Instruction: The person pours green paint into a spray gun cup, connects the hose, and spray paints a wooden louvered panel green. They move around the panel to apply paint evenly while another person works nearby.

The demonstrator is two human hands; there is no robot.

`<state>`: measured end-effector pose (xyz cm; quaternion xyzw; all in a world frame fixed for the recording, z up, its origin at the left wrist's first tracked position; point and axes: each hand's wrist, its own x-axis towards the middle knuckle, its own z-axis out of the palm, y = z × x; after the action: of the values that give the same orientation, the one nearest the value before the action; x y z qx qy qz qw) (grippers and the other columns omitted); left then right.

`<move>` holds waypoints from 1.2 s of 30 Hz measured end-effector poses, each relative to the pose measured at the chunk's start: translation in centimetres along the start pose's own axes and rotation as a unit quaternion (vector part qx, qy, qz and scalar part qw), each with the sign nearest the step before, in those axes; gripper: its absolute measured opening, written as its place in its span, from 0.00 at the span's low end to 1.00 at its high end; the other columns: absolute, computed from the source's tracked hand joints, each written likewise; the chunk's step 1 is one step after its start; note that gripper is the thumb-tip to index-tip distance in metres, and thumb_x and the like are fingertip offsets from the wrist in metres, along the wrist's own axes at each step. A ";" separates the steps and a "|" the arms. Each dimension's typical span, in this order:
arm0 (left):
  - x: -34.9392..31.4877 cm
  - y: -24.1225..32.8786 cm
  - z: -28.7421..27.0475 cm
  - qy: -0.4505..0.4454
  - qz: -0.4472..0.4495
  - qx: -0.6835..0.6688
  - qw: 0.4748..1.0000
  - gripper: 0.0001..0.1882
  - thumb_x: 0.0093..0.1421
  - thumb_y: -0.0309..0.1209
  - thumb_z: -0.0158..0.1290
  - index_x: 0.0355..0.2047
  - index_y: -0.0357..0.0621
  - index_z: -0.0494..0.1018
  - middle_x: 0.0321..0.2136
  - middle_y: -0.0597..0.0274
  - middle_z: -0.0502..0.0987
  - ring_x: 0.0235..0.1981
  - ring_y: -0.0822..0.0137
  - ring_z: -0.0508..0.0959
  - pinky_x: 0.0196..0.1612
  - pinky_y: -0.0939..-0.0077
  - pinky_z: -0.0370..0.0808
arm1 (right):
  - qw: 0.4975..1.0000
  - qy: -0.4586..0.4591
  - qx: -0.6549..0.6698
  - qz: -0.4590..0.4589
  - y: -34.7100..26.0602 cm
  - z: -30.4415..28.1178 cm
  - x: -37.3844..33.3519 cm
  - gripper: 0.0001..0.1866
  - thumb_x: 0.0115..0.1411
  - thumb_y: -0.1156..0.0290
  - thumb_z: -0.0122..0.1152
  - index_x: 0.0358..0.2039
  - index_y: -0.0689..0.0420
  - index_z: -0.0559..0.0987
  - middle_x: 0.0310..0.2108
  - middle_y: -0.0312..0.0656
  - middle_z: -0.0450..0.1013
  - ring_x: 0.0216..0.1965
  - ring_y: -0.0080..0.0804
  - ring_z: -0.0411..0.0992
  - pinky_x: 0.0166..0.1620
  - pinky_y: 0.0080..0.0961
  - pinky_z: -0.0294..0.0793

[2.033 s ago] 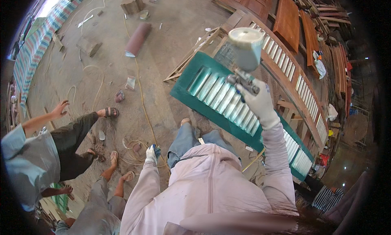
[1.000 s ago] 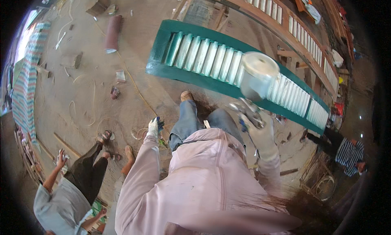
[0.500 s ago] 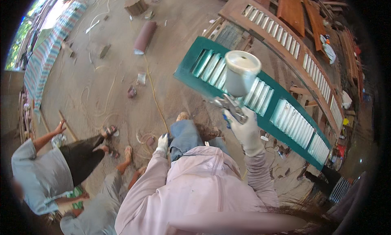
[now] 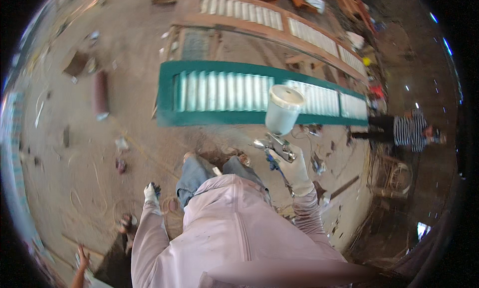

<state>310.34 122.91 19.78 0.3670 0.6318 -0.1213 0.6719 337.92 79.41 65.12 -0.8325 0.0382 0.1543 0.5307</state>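
Observation:
My gloved right hand (image 4: 294, 171) is closed around the grip of a metal spray gun (image 4: 274, 146). A pale cup with a cream lid (image 4: 284, 108) stands on top of the gun, slightly tilted. The nozzle points left, and a faint mist hangs in front of it. Just beyond lies a louvred shutter panel (image 4: 169, 93), its frame green and its slats still pale with green traces; the cup overlaps it in view. My gloved left hand (image 4: 151, 192) hangs low at my left side, its fingertips dark and blurred, so whether they grip anything is unclear.
Behind the green panel rests a brown louvred panel (image 4: 239, 26). A maroon roll (image 4: 100, 93) and a wooden block (image 4: 75, 63) lie on the dusty floor at left. Another person in a striped top (image 4: 410, 132) is at right, near a chair (image 4: 396, 178). Another person's hand (image 4: 82, 258) shows at lower left.
The view has turned right, so the green panel now lies nearly level across it. My right hand still holds the spray gun; the gun now sits nearer the panel's near edge.

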 end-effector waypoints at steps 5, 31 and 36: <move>0.8 3.4 9.8 -0.082 0.014 0.096 0.992 0.07 0.61 0.40 0.51 0.35 0.55 0.70 0.23 0.64 0.77 0.19 0.63 0.75 0.18 0.68 0.67 | 0.935 0.320 -0.154 0.017 7.7 -9.2 -3.2 0.12 0.60 0.75 0.65 0.43 0.65 0.77 0.29 0.37 0.77 0.27 0.18 0.73 0.28 0.16 0.73; -14.4 -17.8 37.2 -0.043 -0.019 0.051 0.998 0.10 0.61 0.38 0.52 0.41 0.51 0.72 0.31 0.52 0.79 0.26 0.56 0.79 0.25 0.62 0.73 | 0.938 0.267 -0.209 0.071 15.8 -52.6 22.1 0.32 0.52 0.56 0.72 0.49 0.67 0.74 0.43 0.53 0.77 0.45 0.43 0.77 0.47 0.33 0.75; -14.3 -17.0 38.6 0.028 -0.089 0.060 0.994 0.07 0.61 0.38 0.50 0.37 0.53 0.70 0.29 0.56 0.78 0.26 0.53 0.77 0.25 0.56 0.69 | 0.885 0.343 -0.302 0.089 17.3 -54.5 23.1 0.32 0.54 0.54 0.70 0.49 0.66 0.73 0.44 0.54 0.76 0.47 0.47 0.75 0.49 0.36 0.74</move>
<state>326.61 81.74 24.81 0.3519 0.6722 -0.2083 0.6172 367.75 25.40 64.38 -0.9466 0.2431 -0.0900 0.1916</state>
